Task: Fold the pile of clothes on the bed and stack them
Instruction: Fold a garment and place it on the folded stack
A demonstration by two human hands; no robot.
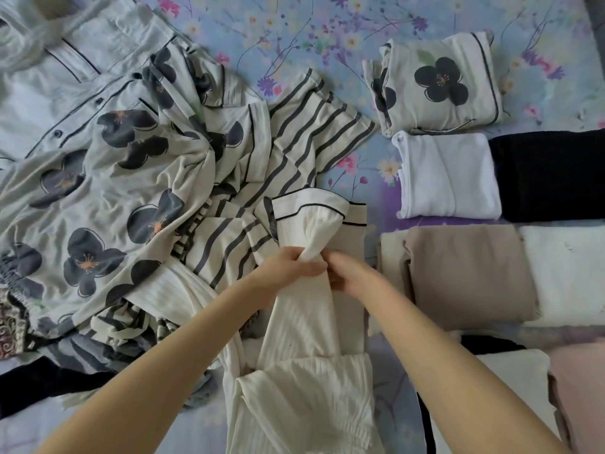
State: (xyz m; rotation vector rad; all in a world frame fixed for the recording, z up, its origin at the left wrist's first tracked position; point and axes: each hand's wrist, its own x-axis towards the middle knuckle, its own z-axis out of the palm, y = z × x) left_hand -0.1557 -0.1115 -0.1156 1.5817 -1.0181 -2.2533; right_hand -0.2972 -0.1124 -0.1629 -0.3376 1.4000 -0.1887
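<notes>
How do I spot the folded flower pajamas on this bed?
On the blue flowery bedsheet, look right, where folded clothes lie. The farthest piece, just beyond the folded white top, is the folded pajamas: the only folded one printed with big dark flowers.

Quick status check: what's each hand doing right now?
Left hand: closed, gripping a bunched part of the cream ribbed garment.
Right hand: closed, fingers curled on the same garment right beside the left hand.
</notes>
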